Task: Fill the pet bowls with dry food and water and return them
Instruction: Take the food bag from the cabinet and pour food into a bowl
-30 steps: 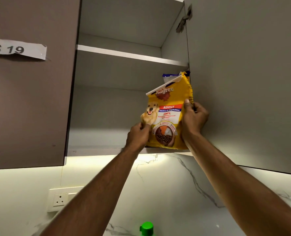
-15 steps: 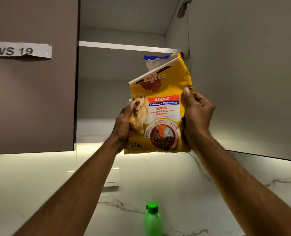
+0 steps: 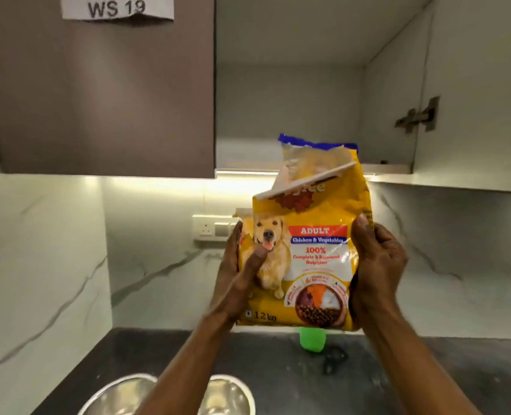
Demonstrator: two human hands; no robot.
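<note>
A yellow bag of dry dog food point(image 3: 314, 223), its top folded and closed with a white clip, hangs upright in the air in front of the marble wall. My left hand point(image 3: 236, 274) grips its left edge with the thumb across the front. Gripping the right edge is my right hand point(image 3: 374, 271). Below, at the bottom of the view, two steel bowls point(image 3: 119, 393) point(image 3: 233, 390) sit side by side on the dark counter point(image 3: 278, 360), partly hidden by my left forearm. A green bottle point(image 3: 312, 339) stands behind the bag, mostly hidden.
The wall cupboard point(image 3: 293, 100) above stands open with its door point(image 3: 484, 85) swung out to the right. A closed door labelled WS 19 point(image 3: 98, 85) is on the left. A wall socket point(image 3: 212, 229) sits behind my left hand. A small dark object point(image 3: 333, 359) lies on the counter.
Both hands have brought the bag down and out of the cupboard to chest height. The view has tilted down, so the counter and bowls have come into sight.
</note>
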